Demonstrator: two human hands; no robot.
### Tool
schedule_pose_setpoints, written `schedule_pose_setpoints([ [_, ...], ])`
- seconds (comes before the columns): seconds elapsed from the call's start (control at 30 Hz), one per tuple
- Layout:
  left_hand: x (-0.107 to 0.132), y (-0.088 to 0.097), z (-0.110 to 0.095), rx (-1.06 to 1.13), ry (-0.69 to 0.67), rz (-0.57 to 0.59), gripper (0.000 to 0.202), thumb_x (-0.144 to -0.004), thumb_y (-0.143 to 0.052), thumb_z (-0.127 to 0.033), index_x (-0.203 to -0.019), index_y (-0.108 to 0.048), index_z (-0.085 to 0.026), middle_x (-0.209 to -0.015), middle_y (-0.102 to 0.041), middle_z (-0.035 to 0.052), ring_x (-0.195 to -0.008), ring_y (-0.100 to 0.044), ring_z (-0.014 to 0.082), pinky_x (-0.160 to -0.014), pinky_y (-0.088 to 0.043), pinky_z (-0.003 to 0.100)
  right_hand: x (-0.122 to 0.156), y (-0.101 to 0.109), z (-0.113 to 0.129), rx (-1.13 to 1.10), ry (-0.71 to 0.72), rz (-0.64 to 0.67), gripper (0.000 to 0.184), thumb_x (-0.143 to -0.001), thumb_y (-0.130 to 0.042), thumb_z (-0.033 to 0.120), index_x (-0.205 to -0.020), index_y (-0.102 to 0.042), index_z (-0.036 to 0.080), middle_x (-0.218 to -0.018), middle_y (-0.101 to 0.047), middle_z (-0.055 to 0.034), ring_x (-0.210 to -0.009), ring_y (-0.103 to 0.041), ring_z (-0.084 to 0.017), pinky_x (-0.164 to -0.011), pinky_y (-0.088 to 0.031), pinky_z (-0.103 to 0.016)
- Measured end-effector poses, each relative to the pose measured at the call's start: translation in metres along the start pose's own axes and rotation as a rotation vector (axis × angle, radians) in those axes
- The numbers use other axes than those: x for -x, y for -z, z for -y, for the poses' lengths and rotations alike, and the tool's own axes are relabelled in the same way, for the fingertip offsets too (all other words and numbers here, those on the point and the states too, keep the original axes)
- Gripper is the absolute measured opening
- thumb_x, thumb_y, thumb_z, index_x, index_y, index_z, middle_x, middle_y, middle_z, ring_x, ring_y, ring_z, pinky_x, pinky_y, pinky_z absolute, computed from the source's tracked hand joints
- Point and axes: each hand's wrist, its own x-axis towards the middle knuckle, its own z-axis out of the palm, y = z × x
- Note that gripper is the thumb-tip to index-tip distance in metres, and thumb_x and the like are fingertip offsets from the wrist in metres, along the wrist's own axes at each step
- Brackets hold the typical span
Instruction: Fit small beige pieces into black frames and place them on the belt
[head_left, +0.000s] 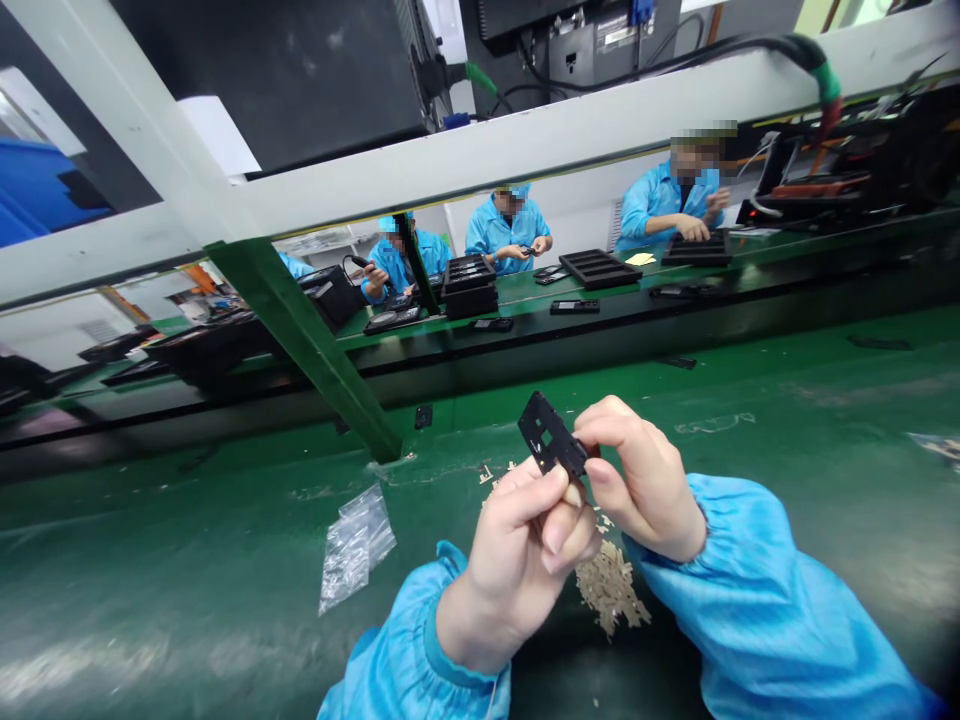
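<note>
A small black plastic frame (546, 432) with square cut-outs is held up in front of me, tilted. My left hand (525, 540) grips its lower edge between thumb and bent fingers. At its right end, my right hand (637, 475) pinches with thumb and forefinger; whether a tiny part sits between those fingertips is hidden. Below the hands lies a heap of small beige parts (611, 590) on the green bench (247, 560). A few more of them are scattered behind my left hand, partly covered by it.
A clear plastic bag (356, 545) lies to the left. A green post (307, 350) rises from the bench. Beyond it, a dark conveyor belt (525, 335) carries black housings (575, 307). Several co-workers in blue (508, 225) sit across, beside black trays (600, 268). A white beam (525, 145) runs overhead.
</note>
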Motion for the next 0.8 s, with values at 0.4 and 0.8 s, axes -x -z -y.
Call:
schedule_pose_setpoints([
  [0.4,0.000,0.002,-0.002,-0.019,0.045,0.045,0.039,-0.082,-0.055,-0.026,-0.048,-0.039,-0.014,-0.032,-0.023,-0.0081,-0.030,-0.021,0.0020,-0.041,-0.018,0.018,-0.001,0.002,-0.002,-0.022,0.035,0.020,0.008,-0.090,-0.039,0.021,-0.096,-0.045,0.021,-0.075,-0.054,-0.0042,-0.066,-0.052,-0.017,-0.056,-0.045,-0.029],
  [0.8,0.013,-0.006,-0.014,-0.045,-0.047,0.099,0.026,-0.080,-0.054,-0.022,-0.057,-0.049,-0.013,-0.033,-0.024,-0.0092,-0.030,-0.019,0.0017,-0.040,-0.020,0.017,0.001,-0.006,-0.002,-0.182,-0.102,0.095,0.015,-0.089,-0.037,0.014,-0.080,-0.048,0.019,-0.070,-0.049,-0.0012,-0.061,-0.048,-0.013,-0.056,-0.041,-0.026],
])
